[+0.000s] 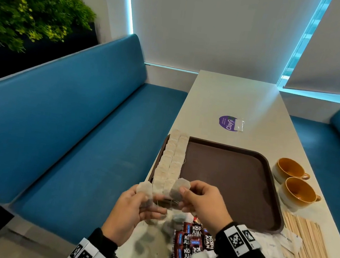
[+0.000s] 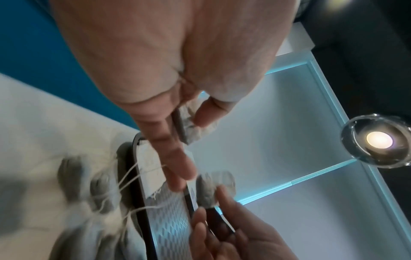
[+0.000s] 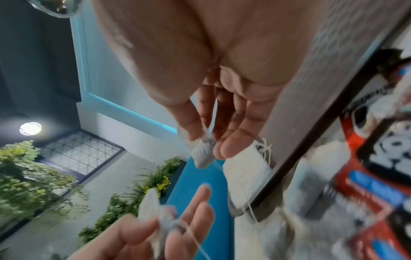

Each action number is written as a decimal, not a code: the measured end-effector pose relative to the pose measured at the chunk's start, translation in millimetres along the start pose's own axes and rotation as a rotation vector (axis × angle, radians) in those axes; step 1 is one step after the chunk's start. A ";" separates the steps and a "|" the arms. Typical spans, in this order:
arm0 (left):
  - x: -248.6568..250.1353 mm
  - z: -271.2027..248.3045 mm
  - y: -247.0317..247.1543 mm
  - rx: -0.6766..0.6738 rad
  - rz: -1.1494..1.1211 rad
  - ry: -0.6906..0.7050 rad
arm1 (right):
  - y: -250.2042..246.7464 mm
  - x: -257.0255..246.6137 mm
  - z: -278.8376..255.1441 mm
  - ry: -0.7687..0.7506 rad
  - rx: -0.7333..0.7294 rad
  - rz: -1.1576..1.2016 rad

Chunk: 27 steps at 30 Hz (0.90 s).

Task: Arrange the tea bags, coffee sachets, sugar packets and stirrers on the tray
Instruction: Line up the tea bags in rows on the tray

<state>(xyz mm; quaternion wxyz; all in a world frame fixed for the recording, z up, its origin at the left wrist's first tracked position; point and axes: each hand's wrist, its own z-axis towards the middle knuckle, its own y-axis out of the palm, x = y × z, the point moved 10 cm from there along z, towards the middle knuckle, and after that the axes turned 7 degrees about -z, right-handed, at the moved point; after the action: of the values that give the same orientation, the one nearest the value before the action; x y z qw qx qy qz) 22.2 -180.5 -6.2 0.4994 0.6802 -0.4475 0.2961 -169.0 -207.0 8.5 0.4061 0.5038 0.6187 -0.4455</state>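
Each hand pinches one tea bag, left hand [image 1: 131, 207] and right hand [image 1: 201, 199] close together above the tray's [image 1: 234, 175] near-left corner, where the trailing strings could tangle or drag the two filled rows askew; two cups [image 1: 295, 183] stand beside the tray

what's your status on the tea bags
Left hand and right hand each pinch a tea bag. Two rows fill the tray's left edge. Nothing in the way.

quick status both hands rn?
Left hand: pinching a tea bag.
Right hand: pinching another tea bag over the tray's near edge.
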 end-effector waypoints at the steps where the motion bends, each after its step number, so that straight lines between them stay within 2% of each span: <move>1: 2.8 5.4 -7.5 0.042 0.042 0.022 | -5.6 1.8 5.3 0.016 0.035 0.036; 5: 25.4 28.8 -31.2 0.214 0.550 0.221 | -13.8 9.0 25.9 0.052 0.094 0.111; 8: 36.2 43.7 -24.0 0.184 0.791 0.314 | -6.2 12.3 38.8 0.056 0.057 0.030; 10: 34.7 52.8 -15.7 0.112 0.805 0.312 | 0.4 16.0 46.5 0.046 0.026 -0.059; 16: 15.2 71.8 -12.2 0.005 0.846 0.158 | 6.4 28.7 61.5 0.047 0.033 -0.328; 27: 18.0 83.8 -6.7 -0.017 1.052 0.162 | 10.9 38.4 69.1 0.074 -0.021 -0.418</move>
<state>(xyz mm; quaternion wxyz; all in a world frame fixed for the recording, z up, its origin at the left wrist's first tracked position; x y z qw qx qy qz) 32.2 -264.6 -21.0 0.3219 0.3347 -0.6907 0.5543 -160.8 -262.3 -48.5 0.2870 0.3762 0.7290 -0.4946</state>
